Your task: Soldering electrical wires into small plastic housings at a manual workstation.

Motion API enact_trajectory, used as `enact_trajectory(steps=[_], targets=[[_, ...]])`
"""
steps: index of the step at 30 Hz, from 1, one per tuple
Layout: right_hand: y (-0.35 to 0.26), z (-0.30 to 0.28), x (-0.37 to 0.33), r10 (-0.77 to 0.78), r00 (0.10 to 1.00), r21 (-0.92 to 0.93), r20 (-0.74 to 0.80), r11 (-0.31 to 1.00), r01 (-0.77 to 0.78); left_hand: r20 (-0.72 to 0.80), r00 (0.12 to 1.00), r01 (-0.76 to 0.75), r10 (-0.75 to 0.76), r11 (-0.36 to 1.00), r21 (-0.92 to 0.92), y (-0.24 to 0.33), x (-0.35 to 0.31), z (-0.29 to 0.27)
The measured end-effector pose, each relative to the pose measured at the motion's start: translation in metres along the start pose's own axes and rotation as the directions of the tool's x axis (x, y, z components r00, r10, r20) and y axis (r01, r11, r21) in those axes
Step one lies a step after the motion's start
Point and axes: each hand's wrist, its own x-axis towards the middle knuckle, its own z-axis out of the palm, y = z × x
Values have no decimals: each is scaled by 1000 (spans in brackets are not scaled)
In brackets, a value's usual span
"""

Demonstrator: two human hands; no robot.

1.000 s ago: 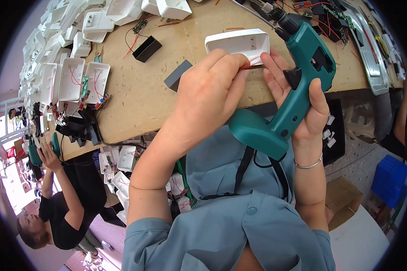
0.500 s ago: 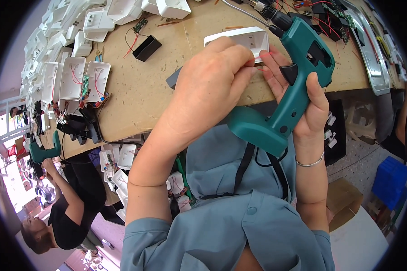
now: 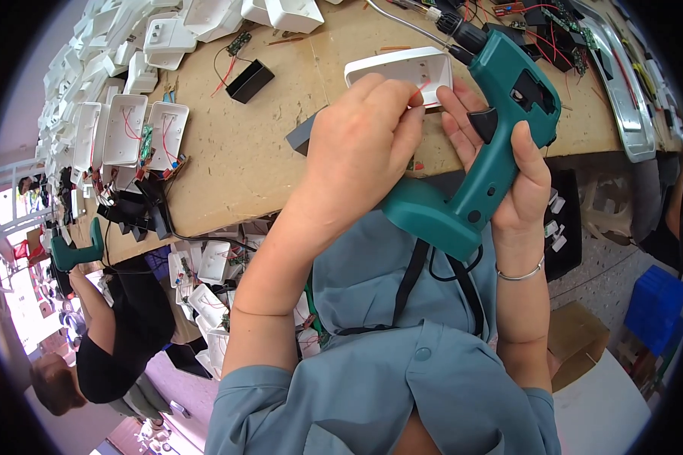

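My right hand (image 3: 508, 163) grips the handle of a teal electric screwdriver (image 3: 486, 144), its bit end pointing up and away over the wooden workbench (image 3: 243, 159). My left hand (image 3: 364, 144) is closed in front of it, fingertips pinching a thin red wire (image 3: 423, 87) at the near edge of a white plastic casing (image 3: 402, 72) that lies on the bench. What else the left fingers hold is hidden. A small dark grey block (image 3: 300, 136) peeks out beside the left hand.
Several white casings with red wires (image 3: 133, 133) line the bench's left side, more piled at the far edge. A black box (image 3: 249, 80) lies mid-bench. Circuit boards and wires (image 3: 554, 23) and a metal tray (image 3: 626, 91) sit right. A person (image 3: 106, 334) with another teal screwdriver (image 3: 76, 250) works at left.
The screwdriver has tilted and shifted slightly up toward the casing. My left hand moved closer over the casing's edge. The person at left lowered their screwdriver and shifted downward.
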Motion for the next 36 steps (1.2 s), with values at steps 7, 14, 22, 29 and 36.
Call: enact_trajectory(steps=[7, 14, 22, 29, 36], targets=[[-5, -20, -7, 26, 999, 123, 27, 992, -29, 77, 963, -269, 259, 942, 198, -1, 1, -1], [-3, -23, -8, 24, 999, 75, -27, 997, -22, 31, 966, -259, 258, 942, 215, 1, -3, -1], [-8, -22, -9, -2, 996, 88, -92, 996, 10, 0, 950, -303, 312, 924, 235, 1, 0, 6], [-2, -9, -6, 31, 999, 73, 13, 997, -32, -241, 900, -259, 363, 891, 374, -8, 2, 6], [-18, -13, -29, -78, 995, -253, 64, 963, 92, -276, 908, -195, 315, 901, 389, -14, 8, 15]])
